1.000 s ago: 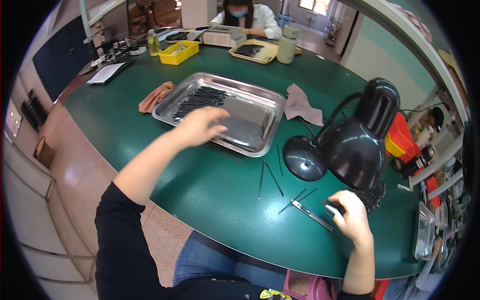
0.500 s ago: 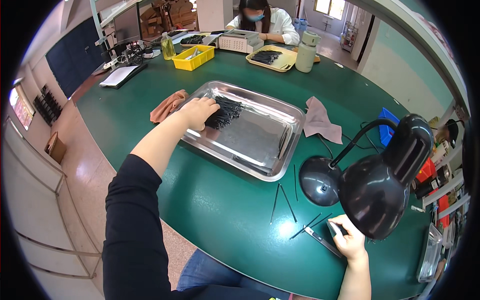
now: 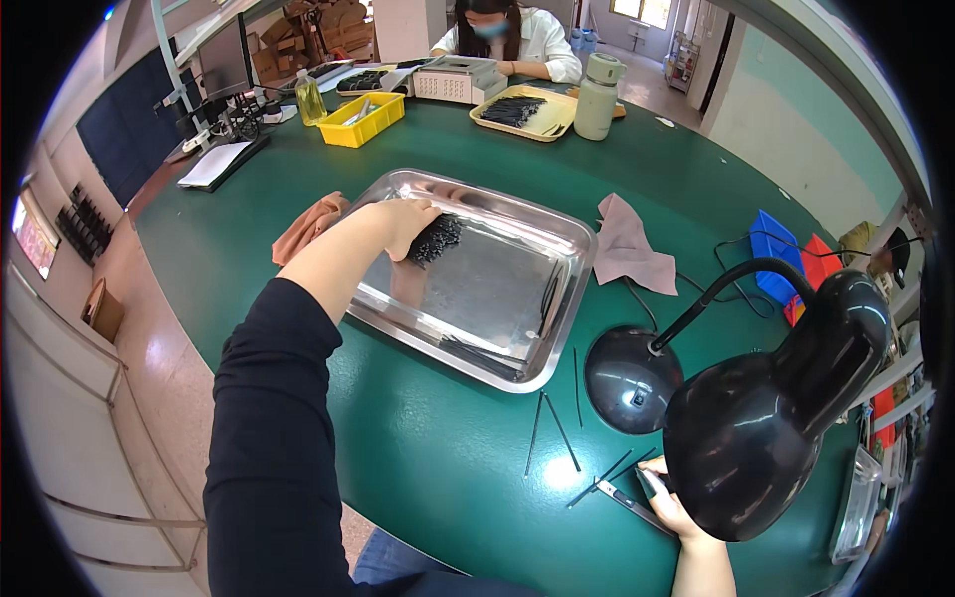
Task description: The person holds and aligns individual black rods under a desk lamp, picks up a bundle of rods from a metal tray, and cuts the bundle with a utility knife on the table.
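Observation:
My left hand (image 3: 403, 227) is closed around a bundle of thin black rods (image 3: 438, 239) at the far left of a shiny metal tray (image 3: 453, 360); the rods' cut ends face me. More black rods (image 3: 477, 353) lie in the tray along its near and right sides. At the lower right, my right hand (image 3: 678, 509) is closed on a small grey metal tool (image 3: 653, 485) whose kind I cannot make out; the lamp head hides part of this hand. Beside it on the table lies a utility knife (image 3: 632, 505), its tip at two crossed black rods (image 3: 609, 473).
A black desk lamp (image 3: 766, 418) stands close over my right hand. Several loose rods (image 3: 552, 428) lie near the tray. Cloths (image 3: 632, 249) flank it. Farther back are a yellow bin (image 3: 363, 124), a bottle (image 3: 597, 99), a tray of rods (image 3: 522, 111) and a seated person.
My left hand has drawn the spread rods together into a tighter bundle. The right hand stays by the knife, now more covered by the lamp as the view has shifted.

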A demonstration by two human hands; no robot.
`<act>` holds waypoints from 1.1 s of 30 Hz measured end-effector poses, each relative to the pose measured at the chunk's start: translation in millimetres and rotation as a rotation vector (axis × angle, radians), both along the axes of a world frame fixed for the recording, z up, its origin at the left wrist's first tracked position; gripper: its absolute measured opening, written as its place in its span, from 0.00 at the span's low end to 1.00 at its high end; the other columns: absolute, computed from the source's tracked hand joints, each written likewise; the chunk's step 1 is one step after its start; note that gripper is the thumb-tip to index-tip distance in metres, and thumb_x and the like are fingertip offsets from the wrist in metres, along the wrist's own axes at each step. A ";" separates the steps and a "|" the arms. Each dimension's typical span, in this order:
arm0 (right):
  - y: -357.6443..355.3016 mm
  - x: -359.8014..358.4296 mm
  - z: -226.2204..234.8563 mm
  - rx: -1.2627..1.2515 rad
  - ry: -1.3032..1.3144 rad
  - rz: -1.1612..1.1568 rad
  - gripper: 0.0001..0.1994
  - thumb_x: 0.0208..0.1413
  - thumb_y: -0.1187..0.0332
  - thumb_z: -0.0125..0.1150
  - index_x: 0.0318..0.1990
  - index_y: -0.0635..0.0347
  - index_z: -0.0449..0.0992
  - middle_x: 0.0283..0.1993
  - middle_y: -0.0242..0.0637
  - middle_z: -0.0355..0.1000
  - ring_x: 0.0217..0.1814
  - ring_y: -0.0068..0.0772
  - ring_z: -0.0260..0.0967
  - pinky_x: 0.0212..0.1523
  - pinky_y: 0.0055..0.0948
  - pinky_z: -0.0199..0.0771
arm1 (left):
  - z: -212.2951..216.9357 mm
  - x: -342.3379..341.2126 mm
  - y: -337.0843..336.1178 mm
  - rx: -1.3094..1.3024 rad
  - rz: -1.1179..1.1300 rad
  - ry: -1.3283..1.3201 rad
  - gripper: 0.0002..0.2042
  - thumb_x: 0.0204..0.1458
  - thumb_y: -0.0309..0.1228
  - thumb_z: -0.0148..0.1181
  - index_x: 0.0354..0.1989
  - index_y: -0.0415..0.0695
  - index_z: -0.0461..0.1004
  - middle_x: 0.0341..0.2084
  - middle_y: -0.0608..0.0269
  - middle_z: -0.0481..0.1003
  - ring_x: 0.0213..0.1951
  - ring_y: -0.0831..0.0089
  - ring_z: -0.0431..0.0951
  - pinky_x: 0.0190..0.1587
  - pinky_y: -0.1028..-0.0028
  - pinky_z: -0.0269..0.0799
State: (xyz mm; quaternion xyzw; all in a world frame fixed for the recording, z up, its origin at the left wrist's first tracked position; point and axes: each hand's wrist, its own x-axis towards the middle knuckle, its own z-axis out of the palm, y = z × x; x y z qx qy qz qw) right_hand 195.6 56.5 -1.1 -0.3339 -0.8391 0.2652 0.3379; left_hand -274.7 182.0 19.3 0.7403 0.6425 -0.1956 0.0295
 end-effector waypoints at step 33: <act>-32.4 -24.2 11.1 -0.009 0.297 0.207 0.13 0.44 0.73 0.49 0.38 0.69 0.68 0.34 0.45 0.69 0.32 0.34 0.68 0.33 0.26 0.69 | 2.0 242.7 -203.9 -0.063 -0.171 -1.920 0.08 0.38 0.22 0.60 0.25 0.41 0.68 0.21 0.64 0.71 0.23 0.77 0.72 0.28 0.79 0.67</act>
